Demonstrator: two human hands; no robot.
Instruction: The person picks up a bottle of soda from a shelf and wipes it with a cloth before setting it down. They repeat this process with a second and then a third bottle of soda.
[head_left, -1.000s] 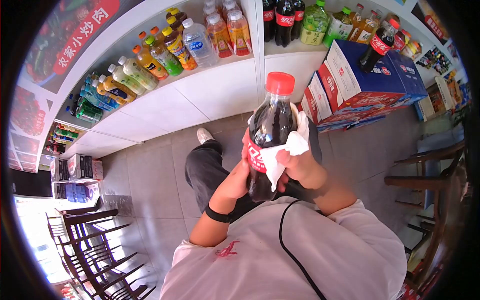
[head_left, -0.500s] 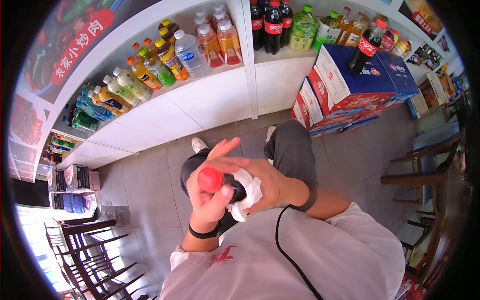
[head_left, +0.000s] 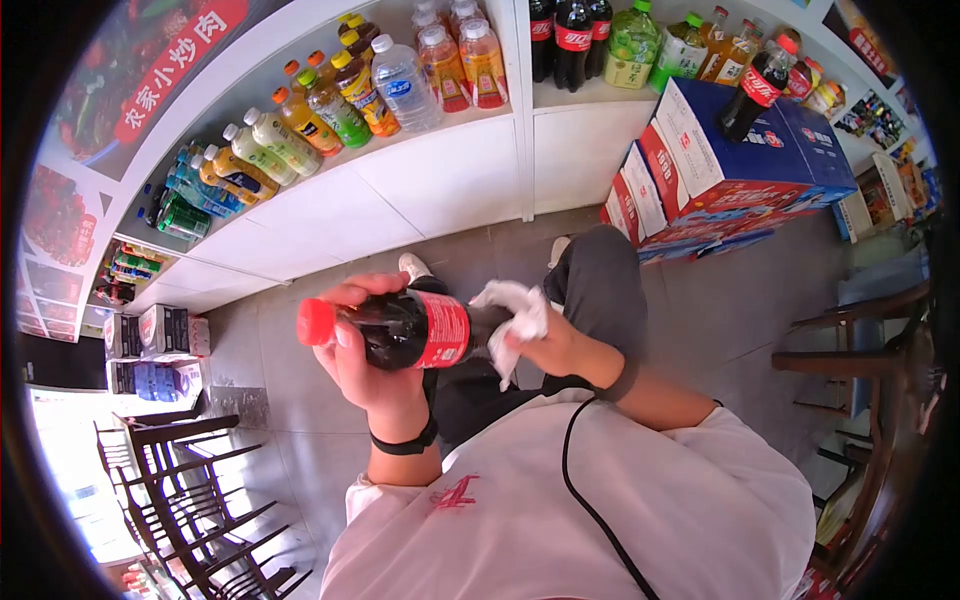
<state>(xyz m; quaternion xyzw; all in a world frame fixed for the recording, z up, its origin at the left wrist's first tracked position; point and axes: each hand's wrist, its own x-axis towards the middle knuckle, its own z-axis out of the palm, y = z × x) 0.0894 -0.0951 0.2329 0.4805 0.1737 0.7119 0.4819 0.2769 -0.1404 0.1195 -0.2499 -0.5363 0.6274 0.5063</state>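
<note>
A dark cola bottle (head_left: pixel 395 328) with a red cap and red label lies nearly sideways in front of my body, its cap toward the left. My left hand (head_left: pixel 372 385) is wrapped round its neck end, with the thumb near the cap. At the bottle's base my right hand (head_left: pixel 560 352) grips a crumpled white tissue (head_left: pixel 515 310), which is close against the base; whether they touch is hard to tell. Another cola bottle (head_left: pixel 753 92) stands upright on the blue top of a stack of boxes (head_left: pixel 735 140).
Shelves (head_left: pixel 400 150) ahead hold several drink bottles. Dark wooden chairs (head_left: pixel 185 500) stand at the lower left, with another chair (head_left: pixel 850 362) at the right. Cartons (head_left: pixel 165 335) sit on the floor at the left. A black cable (head_left: pixel 590 500) runs down my white shirt.
The bottle has swung from pointing toward the camera to lying sideways, label exposed. My left hand has moved left with it; my right hand and the tissue have shifted right, toward its base.
</note>
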